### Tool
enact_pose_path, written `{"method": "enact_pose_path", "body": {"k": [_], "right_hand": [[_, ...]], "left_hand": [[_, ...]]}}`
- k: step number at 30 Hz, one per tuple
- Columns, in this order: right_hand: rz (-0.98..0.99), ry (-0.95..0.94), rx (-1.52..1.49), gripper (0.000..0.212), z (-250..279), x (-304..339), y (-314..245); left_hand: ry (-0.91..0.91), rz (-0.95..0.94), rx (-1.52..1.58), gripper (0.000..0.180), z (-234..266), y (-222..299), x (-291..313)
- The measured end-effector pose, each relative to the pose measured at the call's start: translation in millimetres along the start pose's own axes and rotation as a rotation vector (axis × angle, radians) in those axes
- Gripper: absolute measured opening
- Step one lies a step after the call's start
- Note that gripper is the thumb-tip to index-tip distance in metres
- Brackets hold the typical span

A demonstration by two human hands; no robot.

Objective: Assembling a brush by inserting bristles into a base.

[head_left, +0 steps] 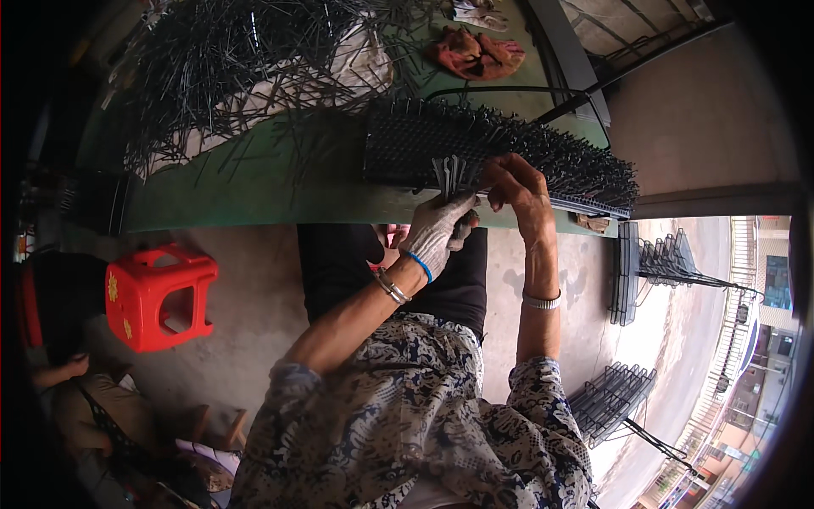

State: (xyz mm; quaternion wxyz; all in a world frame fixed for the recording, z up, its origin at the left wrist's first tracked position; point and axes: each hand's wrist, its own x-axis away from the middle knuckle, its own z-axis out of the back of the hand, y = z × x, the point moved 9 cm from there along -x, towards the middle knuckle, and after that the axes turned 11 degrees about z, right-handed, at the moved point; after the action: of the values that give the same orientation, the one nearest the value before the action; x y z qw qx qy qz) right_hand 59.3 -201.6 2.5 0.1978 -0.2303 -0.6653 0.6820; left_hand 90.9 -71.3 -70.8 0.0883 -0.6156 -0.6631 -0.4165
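Observation:
My left hand (434, 232), in a whitish work glove with a blue cuff, is closed around a small bundle of thin dark metal rods (449, 173). Their bent tips stand up above the fist. Just to the right, my bare right hand (524, 193) has its thumb and fingers pinched together at the front of a long dark rack (405, 146). Whatever sits in that pinch is too small to make out. Several rows of similar dark rods (585, 161) bristle upright from the rack's right part, while its left part shows bare gridded holes.
A large heap of loose dark rods (254, 51) lies on pale cloth across the green table (280, 199). Reddish gloves (476, 55) rest farther back. At left stands a red plastic stool (161, 297), with another person (102, 416) nearby. Stacked wire racks (615, 399) are at right.

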Motion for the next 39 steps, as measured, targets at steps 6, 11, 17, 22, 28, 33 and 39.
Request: {"method": "enact_pose_path", "body": {"k": [6,11,17,22,28,33,39], "right_hand": [[-0.066,-0.034,0.020,0.016,1,0,4],[-0.013,0.003,0.024,0.010,9,2,1],[0.085,0.044,0.025,0.006,12,1,-12],[0.299,0.258,0.244,0.007,30,6,-43],[0.564,0.517,0.628,0.004,42,1,-53],[0.624,0.479,0.877,0.005,34,-9,-40],[0.606,0.344,1.102,0.003,5,-14,-47]], "left_hand": [[0.007,-0.036,0.043,0.017,8,-1,-6],[0.020,-0.040,0.006,0.017,5,9,0],[-0.019,-0.009,-0.035,0.015,-1,9,2],[-0.043,-0.035,0.083,0.014,10,6,-8],[0.019,0.011,0.070,0.015,10,-1,-10],[0.034,0.032,0.118,0.016,12,-4,-8],[0.043,0.014,0.078,0.016,14,-3,-10]]}}
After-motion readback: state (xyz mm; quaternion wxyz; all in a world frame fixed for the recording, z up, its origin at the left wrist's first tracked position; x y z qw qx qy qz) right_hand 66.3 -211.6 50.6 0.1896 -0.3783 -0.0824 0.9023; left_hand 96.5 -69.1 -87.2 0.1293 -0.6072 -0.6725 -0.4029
